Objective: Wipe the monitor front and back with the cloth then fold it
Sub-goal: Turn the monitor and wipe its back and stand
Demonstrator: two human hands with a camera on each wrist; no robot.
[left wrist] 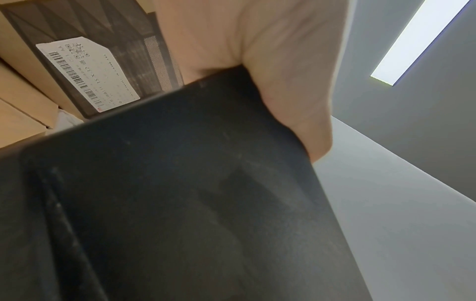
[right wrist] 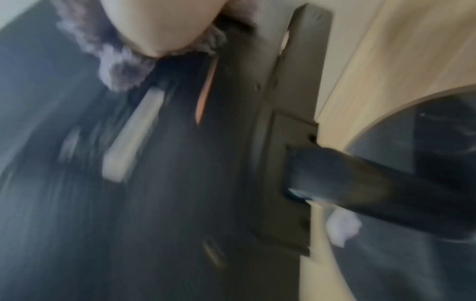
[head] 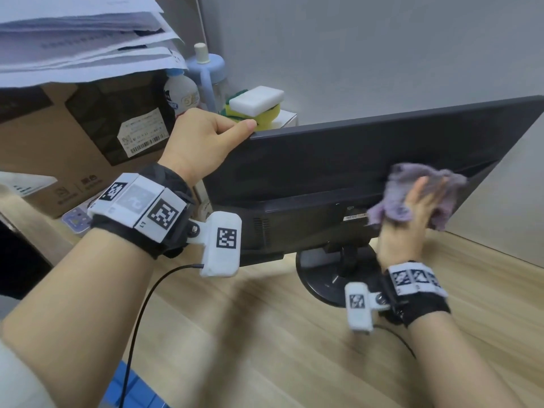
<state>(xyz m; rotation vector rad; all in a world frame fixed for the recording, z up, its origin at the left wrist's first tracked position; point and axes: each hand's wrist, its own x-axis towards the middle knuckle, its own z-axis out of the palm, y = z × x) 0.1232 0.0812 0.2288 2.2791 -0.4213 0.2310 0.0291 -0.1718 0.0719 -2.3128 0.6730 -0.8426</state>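
The black monitor (head: pixel 353 148) stands on the wooden desk with its back toward me, on a round black base (head: pixel 321 281). My left hand (head: pixel 206 136) grips its top left corner, thumb along the top edge; the left wrist view shows the hand (left wrist: pixel 270 61) wrapped over the monitor (left wrist: pixel 180 183) edge. My right hand (head: pixel 412 222) presses a bunched purple cloth (head: pixel 412 175) flat against the right part of the back, fingers stretched out. The blurred right wrist view shows the cloth (right wrist: pixel 115 67) under the hand (right wrist: pixel 159 24), on the monitor back (right wrist: pixel 180 183).
A cardboard box (head: pixel 73 136) under a stack of papers (head: pixel 73 33) stands at the left. Behind the monitor's left corner are sponges (head: pixel 256 104) and a blue bottle (head: pixel 206 72). A grey wall (head: pixel 382 54) runs close behind. A black cable (head: pixel 138 319) crosses the desk (head: pixel 265 334).
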